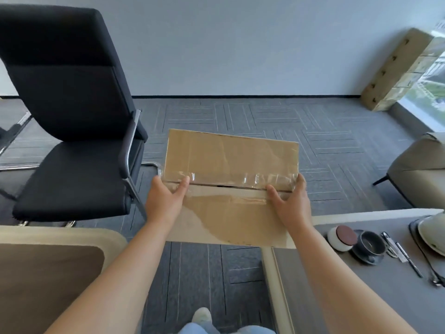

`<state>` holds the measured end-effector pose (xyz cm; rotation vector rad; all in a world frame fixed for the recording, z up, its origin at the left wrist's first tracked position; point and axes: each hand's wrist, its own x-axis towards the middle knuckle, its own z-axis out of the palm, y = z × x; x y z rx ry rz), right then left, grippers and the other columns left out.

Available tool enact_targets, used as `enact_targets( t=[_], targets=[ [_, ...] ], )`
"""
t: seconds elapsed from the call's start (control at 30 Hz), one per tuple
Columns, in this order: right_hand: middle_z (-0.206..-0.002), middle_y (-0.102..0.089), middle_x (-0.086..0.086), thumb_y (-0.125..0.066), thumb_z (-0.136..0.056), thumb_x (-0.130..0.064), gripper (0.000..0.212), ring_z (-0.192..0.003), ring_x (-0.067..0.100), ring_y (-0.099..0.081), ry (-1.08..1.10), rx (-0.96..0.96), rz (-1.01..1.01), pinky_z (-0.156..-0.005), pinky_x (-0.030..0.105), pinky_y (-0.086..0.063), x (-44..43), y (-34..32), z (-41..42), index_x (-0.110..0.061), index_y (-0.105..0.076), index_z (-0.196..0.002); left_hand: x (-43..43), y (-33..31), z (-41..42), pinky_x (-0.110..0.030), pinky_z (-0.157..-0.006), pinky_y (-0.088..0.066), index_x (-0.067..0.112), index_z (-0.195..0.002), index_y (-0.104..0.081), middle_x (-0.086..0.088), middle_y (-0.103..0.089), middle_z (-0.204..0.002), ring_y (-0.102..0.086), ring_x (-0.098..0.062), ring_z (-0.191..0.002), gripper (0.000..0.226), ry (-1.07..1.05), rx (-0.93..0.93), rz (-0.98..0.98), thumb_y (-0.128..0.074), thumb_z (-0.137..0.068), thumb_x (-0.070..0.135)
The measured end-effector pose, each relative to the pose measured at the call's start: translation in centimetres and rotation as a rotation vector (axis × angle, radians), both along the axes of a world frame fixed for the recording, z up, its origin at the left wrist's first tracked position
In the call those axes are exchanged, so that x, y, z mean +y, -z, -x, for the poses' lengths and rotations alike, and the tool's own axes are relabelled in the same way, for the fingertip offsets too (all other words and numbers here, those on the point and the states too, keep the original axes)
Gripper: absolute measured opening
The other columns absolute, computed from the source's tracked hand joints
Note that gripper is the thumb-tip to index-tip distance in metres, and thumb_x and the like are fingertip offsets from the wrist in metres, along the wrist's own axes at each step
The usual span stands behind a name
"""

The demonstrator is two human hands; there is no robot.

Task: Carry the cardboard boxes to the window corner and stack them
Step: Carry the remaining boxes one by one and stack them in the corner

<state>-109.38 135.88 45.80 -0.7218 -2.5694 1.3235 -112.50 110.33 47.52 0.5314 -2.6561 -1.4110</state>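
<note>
Two tables flank us: a brown-topped table at left and a gray table at right, with carpet between them. A black office chair stands ahead left, a beige armchair ahead right. We hold the cardboard box in the air above the carpet. Our left hand and right hand grip its two ends, thumbs on top. Clear tape seals its flaps, so its contents are hidden. Stacked boxes stand by the window, far right. On the gray table, a dark cup sits beside a lidded white jar.
</note>
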Motion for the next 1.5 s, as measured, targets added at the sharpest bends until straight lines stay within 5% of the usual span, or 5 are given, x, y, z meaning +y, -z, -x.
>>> enact_targets(
  t=[0.97, 1.37, 1.5],
  targets=[
    [-0.15, -0.033, 0.002, -0.065, -0.079, -0.052, 0.091, -0.133, 0.025, -0.039, 0.076, 0.004, 0.003, -0.104, 0.045, -0.037, 14.4, 0.8, 39.7, -0.018, -0.015, -0.148, 14.6, 0.6, 42.2, -0.037, -0.085, -0.042, 0.004, -0.126, -0.037, -0.015, -0.053, -0.123, -0.051, -0.033, -0.111, 0.067, 0.08, -0.021, 0.067, -0.058, -0.084, 0.052],
    [-0.15, -0.033, 0.002, -0.065, -0.079, -0.051, 0.091, -0.134, 0.025, -0.038, 0.285, -0.022, -0.04, -0.105, 0.043, -0.036, 19.4, 1.7, 58.0, -0.019, -0.014, -0.148, 21.2, 3.1, 65.4, -0.032, -0.073, -0.041, 0.007, -0.123, -0.039, -0.008, -0.055, -0.114, -0.052, -0.023, -0.092, 0.063, 0.265, -0.056, 0.005, -0.057, -0.083, 0.053],
    [-0.149, -0.035, 0.002, -0.065, -0.08, -0.05, 0.09, -0.133, 0.025, -0.038, 0.379, -0.027, -0.03, -0.104, 0.042, -0.035, 20.8, 1.4, 64.0, -0.019, -0.014, -0.148, 23.6, 2.6, 73.5, -0.031, -0.075, -0.04, 0.008, -0.12, -0.042, -0.005, -0.055, -0.111, -0.055, -0.027, -0.099, 0.06, 0.352, -0.04, 0.009, -0.059, -0.083, 0.052]
  ],
)
